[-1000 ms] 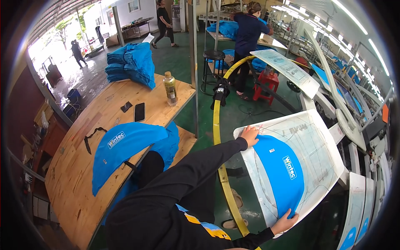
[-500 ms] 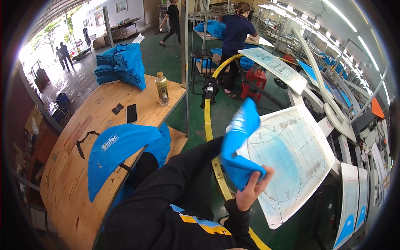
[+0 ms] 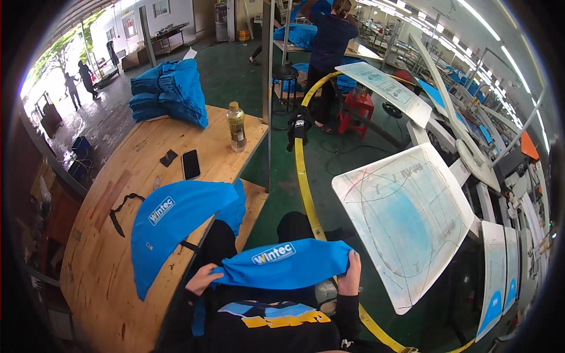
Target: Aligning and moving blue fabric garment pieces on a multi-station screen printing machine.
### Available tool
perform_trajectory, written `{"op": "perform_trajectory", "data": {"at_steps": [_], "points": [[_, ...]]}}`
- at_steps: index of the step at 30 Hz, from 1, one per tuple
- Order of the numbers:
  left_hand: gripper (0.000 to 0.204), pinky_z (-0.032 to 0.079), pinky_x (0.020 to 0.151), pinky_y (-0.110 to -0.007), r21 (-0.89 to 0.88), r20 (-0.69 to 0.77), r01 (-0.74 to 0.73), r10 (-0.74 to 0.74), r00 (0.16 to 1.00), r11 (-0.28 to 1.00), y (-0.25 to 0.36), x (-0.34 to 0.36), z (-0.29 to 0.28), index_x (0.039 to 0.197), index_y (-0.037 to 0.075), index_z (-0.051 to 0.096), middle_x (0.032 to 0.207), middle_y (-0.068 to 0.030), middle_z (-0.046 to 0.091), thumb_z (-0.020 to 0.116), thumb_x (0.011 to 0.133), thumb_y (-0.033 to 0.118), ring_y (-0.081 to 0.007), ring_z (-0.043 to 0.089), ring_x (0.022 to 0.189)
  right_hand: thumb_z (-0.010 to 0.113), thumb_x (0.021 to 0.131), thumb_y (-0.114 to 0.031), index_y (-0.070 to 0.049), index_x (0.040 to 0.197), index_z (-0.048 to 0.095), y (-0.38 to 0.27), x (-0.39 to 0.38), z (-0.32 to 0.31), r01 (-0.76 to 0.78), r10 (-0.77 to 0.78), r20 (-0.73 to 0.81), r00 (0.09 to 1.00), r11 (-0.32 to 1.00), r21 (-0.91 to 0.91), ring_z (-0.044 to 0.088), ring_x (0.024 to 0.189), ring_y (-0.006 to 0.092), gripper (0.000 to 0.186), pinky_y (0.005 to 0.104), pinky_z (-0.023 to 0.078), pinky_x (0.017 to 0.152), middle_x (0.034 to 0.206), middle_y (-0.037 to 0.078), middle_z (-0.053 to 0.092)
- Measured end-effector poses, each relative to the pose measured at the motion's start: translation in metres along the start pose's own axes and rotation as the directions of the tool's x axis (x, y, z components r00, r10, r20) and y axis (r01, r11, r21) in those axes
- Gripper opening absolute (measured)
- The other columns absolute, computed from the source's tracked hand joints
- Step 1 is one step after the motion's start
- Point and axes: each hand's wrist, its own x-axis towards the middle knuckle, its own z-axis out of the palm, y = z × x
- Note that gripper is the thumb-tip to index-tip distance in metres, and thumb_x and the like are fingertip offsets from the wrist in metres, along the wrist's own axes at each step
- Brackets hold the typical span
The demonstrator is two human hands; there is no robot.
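A blue printed fabric piece point(image 3: 294, 262) stretches across my lap, its white-lettered panel facing up. My left hand point(image 3: 203, 279) grips its left end, and my right hand point(image 3: 350, 275) pinches the right end. Another blue fabric piece point(image 3: 176, 217) with a similar white print lies flat on the wooden table point(image 3: 112, 259) to my left, draping over the edge. To my right, a pale flat platen point(image 3: 412, 217) with drawn lines and a blue stain stands near my right hand without touching it.
On the table are a stack of blue fabric point(image 3: 168, 94), a bottle point(image 3: 236, 126), a phone point(image 3: 190, 165) and a black strap point(image 3: 120, 215). A yellow curved rail point(image 3: 305, 188) runs between table and platens. Further off, a person point(image 3: 329, 41) stands by a red stool point(image 3: 357, 109).
The fabric has come off the platen's side and down to my lap, now spread lengthwise. My left hand has come into view holding its other end.
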Motion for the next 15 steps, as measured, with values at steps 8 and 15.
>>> {"op": "perform_trajectory", "data": {"at_steps": [8, 15], "points": [[0.042, 0.044, 0.091, -0.03, -0.548, -0.447, -0.498, 0.268, 0.853, 0.672, 0.072, -0.065, 0.009, 0.127, 0.001, 0.044, 0.114, -0.0098, 0.054, 0.054, 0.087, 0.003, -0.0177, 0.054, 0.105, 0.049, 0.097, -0.024, -0.007, 0.108, 0.055, 0.001, 0.008, 0.092, -0.041, 0.035, 0.221, 0.975, 0.999, 0.019, 0.06, 0.095, 0.0163, 0.021, 0.0321, 0.048, 0.083, 0.103, 0.005, 0.06], [0.077, 0.038, 0.103, -0.037, -0.462, -0.506, -0.646, 0.417, 0.755, 0.608, 0.102, -0.113, 0.005, 0.15, 0.014, 0.018, 0.131, -0.0136, 0.047, 0.051, 0.083, -0.004, -0.0235, 0.049, 0.119, 0.047, 0.098, -0.026, -0.003, 0.114, 0.055, -0.003, 0.005, 0.098, -0.179, 0.188, 0.259, 0.947, 0.982, -0.059, 0.06, 0.1, 0.0186, 0.03, 0.0339, 0.048, 0.087, 0.108, 0.007, 0.062]]}}
